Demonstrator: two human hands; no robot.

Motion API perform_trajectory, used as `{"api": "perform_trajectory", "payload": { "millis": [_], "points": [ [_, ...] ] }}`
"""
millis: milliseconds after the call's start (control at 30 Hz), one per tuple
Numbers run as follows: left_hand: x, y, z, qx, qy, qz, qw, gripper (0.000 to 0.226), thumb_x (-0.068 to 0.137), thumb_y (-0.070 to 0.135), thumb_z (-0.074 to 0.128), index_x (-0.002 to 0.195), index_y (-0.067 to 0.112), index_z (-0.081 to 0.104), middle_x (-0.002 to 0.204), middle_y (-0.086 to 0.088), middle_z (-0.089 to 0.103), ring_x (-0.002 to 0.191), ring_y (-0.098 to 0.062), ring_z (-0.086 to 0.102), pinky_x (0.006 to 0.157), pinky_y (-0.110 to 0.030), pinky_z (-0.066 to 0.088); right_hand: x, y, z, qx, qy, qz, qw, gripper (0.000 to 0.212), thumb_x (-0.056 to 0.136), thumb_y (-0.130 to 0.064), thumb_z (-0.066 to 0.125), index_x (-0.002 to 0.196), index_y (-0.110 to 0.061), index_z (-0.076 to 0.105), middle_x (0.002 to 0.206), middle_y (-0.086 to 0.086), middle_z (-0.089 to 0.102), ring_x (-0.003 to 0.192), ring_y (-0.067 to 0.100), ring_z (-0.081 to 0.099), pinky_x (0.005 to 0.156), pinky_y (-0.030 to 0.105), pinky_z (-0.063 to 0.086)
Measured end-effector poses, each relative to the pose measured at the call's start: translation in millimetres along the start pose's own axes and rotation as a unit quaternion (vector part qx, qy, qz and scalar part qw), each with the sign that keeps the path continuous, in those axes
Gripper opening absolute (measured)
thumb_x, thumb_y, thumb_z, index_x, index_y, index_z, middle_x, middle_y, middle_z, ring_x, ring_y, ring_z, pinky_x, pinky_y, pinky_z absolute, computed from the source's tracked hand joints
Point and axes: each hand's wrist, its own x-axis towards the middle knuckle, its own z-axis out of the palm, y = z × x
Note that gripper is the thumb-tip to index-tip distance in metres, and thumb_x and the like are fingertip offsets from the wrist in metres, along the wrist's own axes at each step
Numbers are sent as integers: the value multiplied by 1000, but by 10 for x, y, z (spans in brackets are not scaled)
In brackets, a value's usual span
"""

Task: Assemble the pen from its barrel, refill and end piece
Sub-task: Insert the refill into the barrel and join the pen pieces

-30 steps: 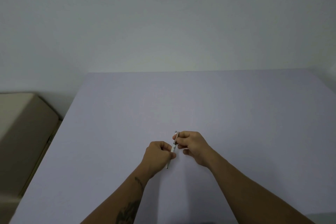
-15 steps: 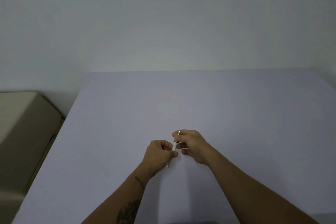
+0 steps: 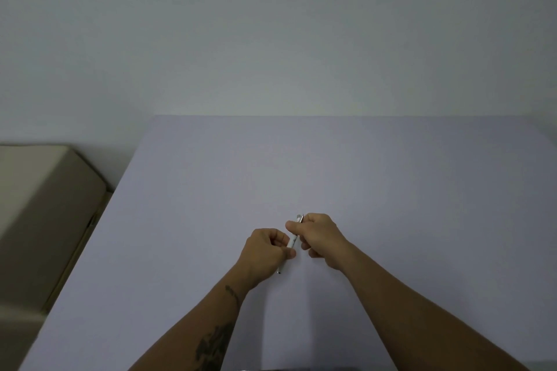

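A slim white pen [image 3: 292,241] with a metal clip is held above the pale table [image 3: 391,190], slanting from upper right down to lower left. My left hand [image 3: 265,253] is closed around its lower barrel, and the tip pokes out below the fist. My right hand [image 3: 318,235] pinches the upper end, where the clip and end piece show just above the fingers. The two hands almost touch. The refill is hidden inside the barrel or behind my fingers.
A beige box-like piece of furniture [image 3: 39,205] stands beside the table's left edge. A plain wall rises behind the table's far edge.
Both hands keep their grip on the pen and have hardly shifted. The right hand's fingers have moved slightly on the upper end.
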Motion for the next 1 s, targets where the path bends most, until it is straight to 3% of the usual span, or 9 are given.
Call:
{"api": "perform_trajectory", "payload": {
  "millis": [133,300,400,467,633,733,833,900,1000],
  "points": [
    [3,-3,-34,-9,4,-2,1000,4,80,6,74,81,9,72,71,-5,65,67,-19,59,75,-36,55,3,-8,-83,95,-66,8,993,18,93,-17,62,99,-9,76,89,5,67,76,17,58,63,28,47],
    [14,11,-35,-12,3,-5,1000,2,82,8,73,83,10,73,73,-5,66,69,-20,60,80,-42,58,44,36,-105,119,-64,-4,991,20,97,-11,57,95,-13,78,89,2,70,76,15,59,62,25,48],
    [12,46,-29,-30,5,-7,1000,5,78,8,75,78,12,73,67,-1,65,64,-17,60,74,-38,58,73,23,-94,92,-19,-20,995,15,90,-14,67,76,-12,74,82,7,68,70,16,55,56,25,45],
    [8,81,-18,-36,5,-3,999,7,77,8,76,75,14,72,63,3,64,61,-14,60,69,-32,57,103,20,-83,88,8,-25,996,26,86,-16,70,62,-14,61,78,9,65,65,17,53,54,27,44],
    [-2,121,4,-30,7,1,1000,6,76,8,76,76,12,72,60,5,62,48,-3,56,47,-13,46,85,1,-19,47,66,-52,995,33,78,-22,73,65,-13,44,70,10,52,64,23,48,57,34,39],
    [-15,127,-7,-25,9,2,1000,7,77,9,76,75,13,71,60,4,61,49,-5,54,44,-10,43,46,-12,-60,42,26,-28,998,30,82,-27,72,66,-14,49,72,7,56,62,18,52,55,31,41],
    [-20,139,-19,-26,12,5,1000,10,77,9,76,73,15,70,62,3,60,55,-10,54,46,-14,45,18,-18,-132,110,-44,-5,993,13,89,-21,67,82,-11,71,79,3,64,68,16,55,59,29,43],
    [-22,147,-20,-25,12,7,1000,9,78,10,76,73,15,70,64,1,60,59,-13,55,52,-20,46,19,-9,-186,159,-82,-9,984,17,94,-12,60,97,-10,77,84,3,68,72,17,57,63,29,43],
    [-26,142,-18,-24,8,8,1000,9,78,10,76,74,15,70,63,1,60,58,-13,54,52,-20,46,27,1,-220,139,-91,-28,986,22,97,-7,56,96,-11,77,89,4,69,77,17,58,65,28,46]
  ]
}}
